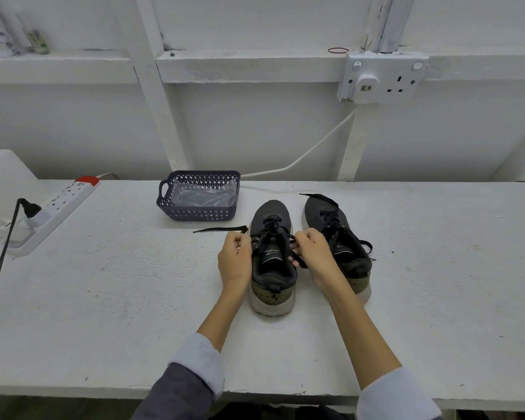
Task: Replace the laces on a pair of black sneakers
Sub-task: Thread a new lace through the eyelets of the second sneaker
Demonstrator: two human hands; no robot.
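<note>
1. Your left hand point(235, 256) and right hand point(314, 253) sit on either side of the nearer sneaker point(272, 268) on the bench point(119, 283). Each has its fingers curled round a strand of the black lace point(300, 263), though the exact pinch is hard to make out.
2. That sneaker stands upright with its heel toward you, its lace threaded. If you pull the two strands unevenly, I judge the light shoe could tip or skid into its neighbour.
3. The second sneaker point(337, 237) stands just beside it on your right, with its own lace loose and trailing. Your right forearm passes close over it and could drag it along.
4. A free lace end point(219, 230) lies flat on the bench, left of the nearer toe. A hard yank may jam it at an eyelet.
5. Farther back, the basket point(199, 212) holds clear plastic. Whether the new laces are inside it, I cannot tell.
</note>
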